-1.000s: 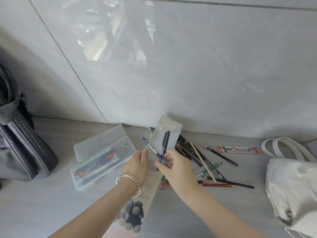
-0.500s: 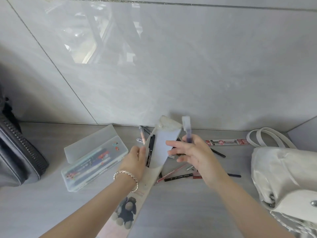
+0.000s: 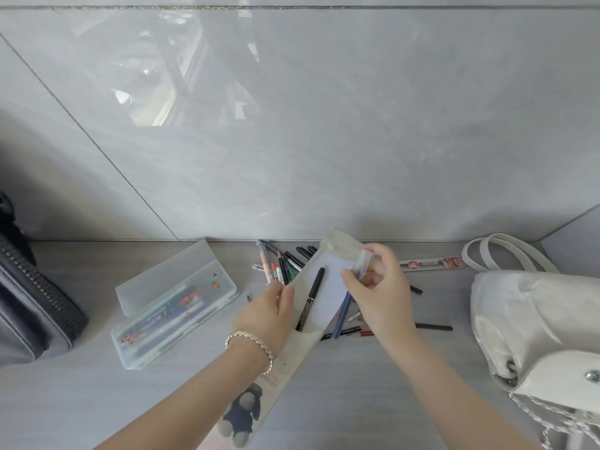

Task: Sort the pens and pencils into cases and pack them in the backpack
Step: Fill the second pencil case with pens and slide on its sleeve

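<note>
Tabletop (image 3: 373,401) of pale grey wood grain, backed by glossy grey wall tiles (image 3: 324,141) mirroring a window. Soft pencil pouch (image 3: 319,306) with a plush-bear print held at the middle, flap thrown back toward the wall, one black pen (image 3: 311,298) lying on its opening. Left hand (image 3: 264,315), bracelet at the wrist, clamped on the pouch's left edge. Right hand (image 3: 378,295) pinched on a blue capped pen (image 3: 352,293), tip pointing down into the pouch mouth. Loose pens and pencils (image 3: 282,266) scattered behind and under the pouch, too overlapped to count. Two cases in all: the pouch and a clear plastic pencil box (image 3: 177,308), lid open, just left of the left hand. Boxed refill pack (image 3: 433,264) near the wall. Two bags: dark backpack (image 3: 29,306) far left, white bag (image 3: 535,326) far right.
</note>
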